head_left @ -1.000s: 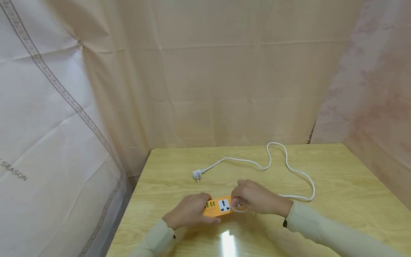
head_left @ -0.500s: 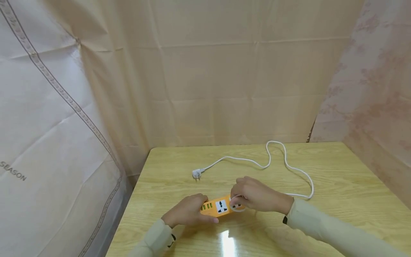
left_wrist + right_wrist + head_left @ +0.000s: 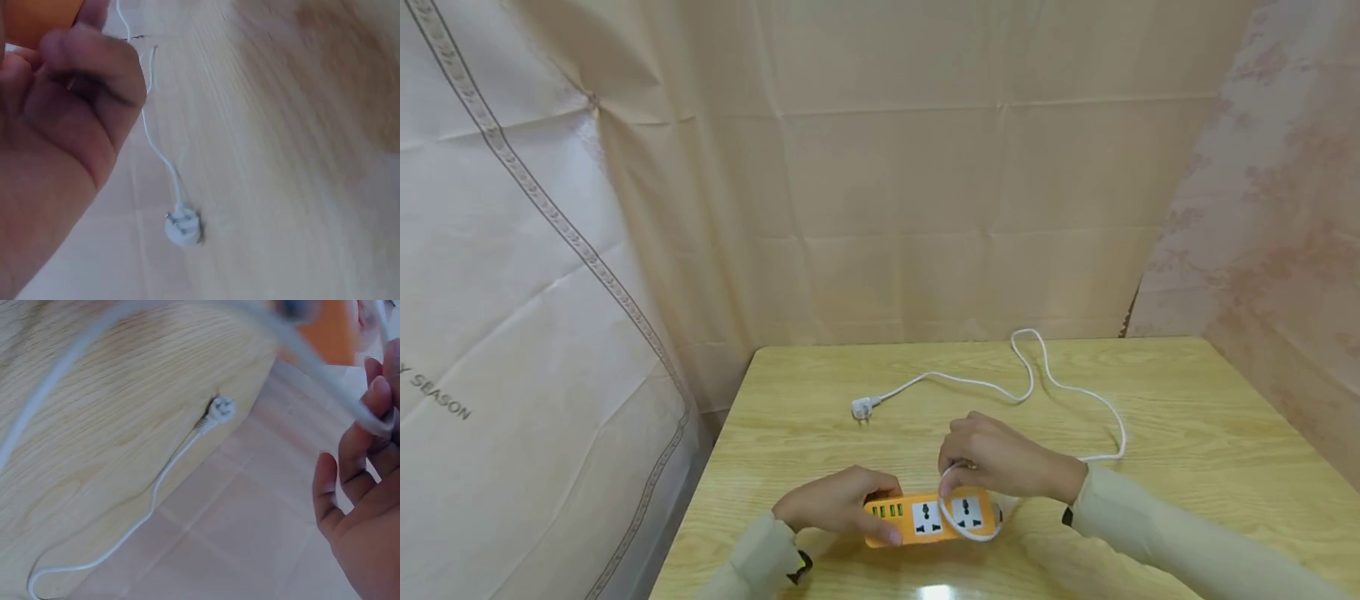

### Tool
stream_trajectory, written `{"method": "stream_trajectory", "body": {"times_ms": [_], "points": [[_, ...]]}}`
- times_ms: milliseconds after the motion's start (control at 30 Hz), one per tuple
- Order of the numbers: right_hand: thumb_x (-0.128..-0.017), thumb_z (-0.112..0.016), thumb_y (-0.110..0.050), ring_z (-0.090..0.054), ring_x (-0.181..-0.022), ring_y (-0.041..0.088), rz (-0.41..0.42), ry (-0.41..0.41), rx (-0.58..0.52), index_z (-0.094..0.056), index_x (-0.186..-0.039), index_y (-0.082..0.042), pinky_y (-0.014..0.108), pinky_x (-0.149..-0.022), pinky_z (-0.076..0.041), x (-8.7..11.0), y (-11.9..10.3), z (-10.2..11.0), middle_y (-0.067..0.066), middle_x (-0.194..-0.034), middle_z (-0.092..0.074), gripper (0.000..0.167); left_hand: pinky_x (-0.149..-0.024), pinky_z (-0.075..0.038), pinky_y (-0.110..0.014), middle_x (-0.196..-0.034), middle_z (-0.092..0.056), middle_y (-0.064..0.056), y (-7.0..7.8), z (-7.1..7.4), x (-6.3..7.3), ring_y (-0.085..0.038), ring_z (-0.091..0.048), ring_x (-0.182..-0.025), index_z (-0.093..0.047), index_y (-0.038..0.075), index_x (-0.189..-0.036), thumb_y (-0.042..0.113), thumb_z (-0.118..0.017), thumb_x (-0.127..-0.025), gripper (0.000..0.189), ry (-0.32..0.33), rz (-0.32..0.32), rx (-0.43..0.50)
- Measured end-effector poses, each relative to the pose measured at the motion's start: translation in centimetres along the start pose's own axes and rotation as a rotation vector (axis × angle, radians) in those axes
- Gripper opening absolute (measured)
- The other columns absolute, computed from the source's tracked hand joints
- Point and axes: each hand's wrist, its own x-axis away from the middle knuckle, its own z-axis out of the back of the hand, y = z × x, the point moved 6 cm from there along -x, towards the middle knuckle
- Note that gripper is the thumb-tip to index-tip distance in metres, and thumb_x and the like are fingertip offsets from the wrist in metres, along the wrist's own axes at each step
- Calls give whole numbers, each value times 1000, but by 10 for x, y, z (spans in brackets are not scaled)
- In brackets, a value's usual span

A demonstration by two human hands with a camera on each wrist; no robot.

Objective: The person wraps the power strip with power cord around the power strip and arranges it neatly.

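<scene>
An orange power strip [image 3: 906,533] with white sockets and several USB ports lies across the front of the head view. My left hand [image 3: 842,503] grips its left end, thumb over the top face and fingers behind. Above the strip's right part, my right hand [image 3: 1000,454] pinches the white power cord [image 3: 958,528], which loops over the right socket to the strip's right end. In the right wrist view the cord [image 3: 337,394] runs through the curled fingers of the right hand [image 3: 369,469]. The white plug [image 3: 862,407] at the cord's far end lies on the table.
The wooden table [image 3: 805,375] carries the rest of the cord, which winds from the plug to the back edge and around the right side. Beige cloth [image 3: 880,183] hangs behind, with pale printed cloth [image 3: 535,333] on the left.
The power strip has come lower and tilted level, showing both sockets. The cord loop at its right end has grown larger, and the cord on the table has shifted slightly left.
</scene>
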Motion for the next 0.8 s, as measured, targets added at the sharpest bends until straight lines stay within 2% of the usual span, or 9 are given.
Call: {"method": "stream_trajectory", "body": {"times_ms": [67, 167, 367, 433, 600, 700, 800], "points": [[-87, -72, -45, -36, -70, -6, 40, 38, 10, -72, -85, -28, 20, -71, -38, 0, -2, 2, -24, -78, -57, 17, -64, -44, -18, -84, -62, 12, 0, -1, 1, 1, -52, -71, -66, 18, -103, 31, -77, -95, 19, -46, -3, 90], [-87, -73, -43, -35, -70, -5, 69, 71, 14, -72, -86, -28, 19, -70, -36, -1, -4, 5, -23, -79, -58, 15, -65, -45, -19, -86, -64, 12, 1, -3, 1, 0, -54, -73, -66, 18, -105, 30, -78, -94, 21, -88, -2, 167], [-91, -73, -41, -44, -73, -7, 43, 58, 0, -74, -89, -28, 19, -72, -38, 4, 1, 2, -25, -84, -63, 13, -69, -47, -20, -90, -70, 10, -6, -5, 3, -2, -57, -76, -69, 18, -105, 34, -83, -87, 28, -87, 46, 259], [-92, -72, -40, -47, -75, -7, 56, 69, 8, -74, -90, -27, 19, -72, -39, 6, 2, 1, -24, -85, -64, 13, -71, -47, -20, -91, -71, 10, -9, -6, 4, -2, -58, -77, -70, 18, -106, 35, -83, -87, 28, -95, 59, 282], [-93, -72, -39, -51, -77, -5, 109, 121, 40, -74, -91, -26, 18, -74, -39, 7, 1, 3, -23, -85, -65, 13, -66, -43, -18, -86, -67, 12, -13, -9, 4, -1, -55, -73, -70, 16, -104, 39, -83, -87, 31, -152, 62, 286], [-93, -72, -38, -52, -77, -5, 126, 138, 50, -74, -91, -25, 18, -74, -39, 6, 2, 4, -22, -85, -65, 13, -67, -43, -18, -87, -68, 12, -13, -9, 4, -1, -55, -74, -69, 16, -105, 39, -83, -87, 33, -183, 57, 295], [-94, -72, -32, -54, -77, -5, 129, 134, 48, -75, -94, -22, 20, -74, -41, 7, 4, 4, -19, -83, -66, 10, -69, -46, -19, -92, -70, 11, -11, -9, 3, -1, -58, -77, -70, 16, -108, 39, -83, -86, 35, -185, 47, 310]]}}
